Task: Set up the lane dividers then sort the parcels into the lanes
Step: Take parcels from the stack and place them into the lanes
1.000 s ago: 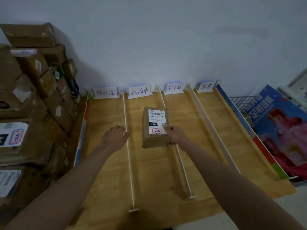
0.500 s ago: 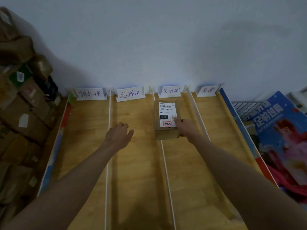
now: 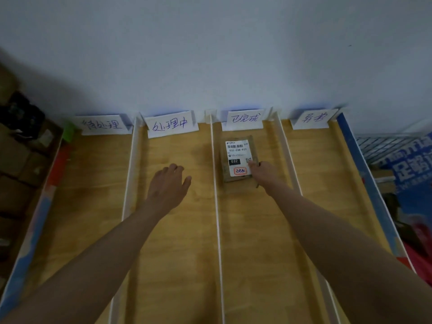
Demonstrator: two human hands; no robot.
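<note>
A brown parcel (image 3: 236, 157) with a white shipping label lies in the third lane of the wooden board (image 3: 177, 242), near the far end under the third paper sign (image 3: 243, 119). My right hand (image 3: 263, 173) holds the parcel at its near right corner, thumb on the label. My left hand (image 3: 168, 184) hovers over the second lane with relaxed fingers and holds nothing. Three white dividers (image 3: 217, 218) split the board into lanes; the left divider (image 3: 127, 183) and right divider (image 3: 288, 157) run from the wall toward me.
Handwritten paper signs stand at the head of each lane against the pale wall (image 3: 210, 54). Stacked cardboard boxes (image 3: 21, 164) crowd the left side. A blue printed bag (image 3: 413, 167) and a wire rack (image 3: 383, 143) lie to the right of the board's blue edge.
The parcel went from over the middle divider into the third lane and farther toward the wall, carried by my right hand. My left hand drifted over the second lane. The camera came closer.
</note>
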